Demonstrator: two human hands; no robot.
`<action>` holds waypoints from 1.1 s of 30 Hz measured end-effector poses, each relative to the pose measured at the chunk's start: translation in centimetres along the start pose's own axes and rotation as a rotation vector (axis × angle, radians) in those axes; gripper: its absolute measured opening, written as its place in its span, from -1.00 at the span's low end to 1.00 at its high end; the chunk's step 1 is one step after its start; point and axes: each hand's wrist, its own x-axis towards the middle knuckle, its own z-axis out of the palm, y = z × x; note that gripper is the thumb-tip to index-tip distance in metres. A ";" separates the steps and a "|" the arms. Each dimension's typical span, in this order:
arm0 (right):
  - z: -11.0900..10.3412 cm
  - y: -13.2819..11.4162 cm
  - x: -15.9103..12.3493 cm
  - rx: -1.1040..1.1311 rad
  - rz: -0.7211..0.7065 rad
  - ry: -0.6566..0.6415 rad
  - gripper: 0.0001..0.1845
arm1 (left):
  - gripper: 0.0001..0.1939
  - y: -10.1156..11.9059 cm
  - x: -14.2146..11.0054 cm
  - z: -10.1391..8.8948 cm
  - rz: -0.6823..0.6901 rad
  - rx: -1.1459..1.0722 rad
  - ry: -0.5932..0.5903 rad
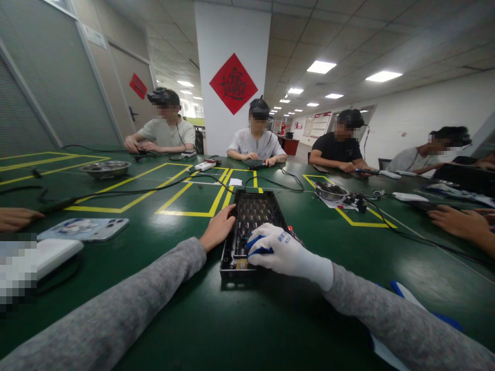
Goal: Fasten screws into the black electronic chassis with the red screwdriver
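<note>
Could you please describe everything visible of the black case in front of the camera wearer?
The black case is a shallow, oblong, open-topped tray, metal or plastic by its look. It lies flat on the green table, long sides running away from the camera. Inside is a dark panel with rows of pale, shiny spots; a yellowish patch shows at the near end. The left hand touches its left side; the gloved right hand covers its near right part, exact contact unclear.

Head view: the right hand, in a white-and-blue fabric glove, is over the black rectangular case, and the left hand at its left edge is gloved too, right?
No: the head view shows the left hand bare at the left edge of the black rectangular case. The right hand is gloved, as you say.
</note>
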 end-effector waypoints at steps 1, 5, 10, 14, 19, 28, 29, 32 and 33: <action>0.0 0.0 0.0 -0.009 -0.010 0.006 -0.79 | -0.46 0.0 0.0 0.0 0.003 -0.001 0.000; 0.1 0.1 0.0 -0.030 -0.046 -0.013 -0.80 | -0.46 -0.1 0.0 0.1 0.012 0.001 -0.006; -0.2 0.1 0.1 0.050 -0.041 -0.027 -0.79 | -0.46 -0.1 0.1 0.0 0.008 0.007 -0.006; 0.0 0.2 0.1 0.065 -0.036 -0.008 -0.80 | -0.47 -0.3 0.2 0.1 0.012 0.007 -0.001; 0.4 0.3 0.0 -0.005 -0.028 0.008 -0.80 | -0.46 -0.4 0.2 0.1 0.012 0.007 -0.003; 0.0 0.3 0.0 0.081 0.007 -0.022 -0.78 | -0.47 -0.5 0.2 0.1 0.030 0.015 0.001; 0.0 0.2 0.0 0.086 0.013 -0.023 -0.78 | -0.47 -0.6 0.2 0.1 0.032 0.014 0.000; -0.1 0.1 0.0 0.067 -0.004 -0.042 -0.77 | -0.47 -0.5 0.1 0.1 0.032 0.012 0.000; -0.1 0.1 0.0 0.056 -0.014 -0.048 -0.77 | -0.47 -0.5 0.1 0.1 0.031 0.011 -0.001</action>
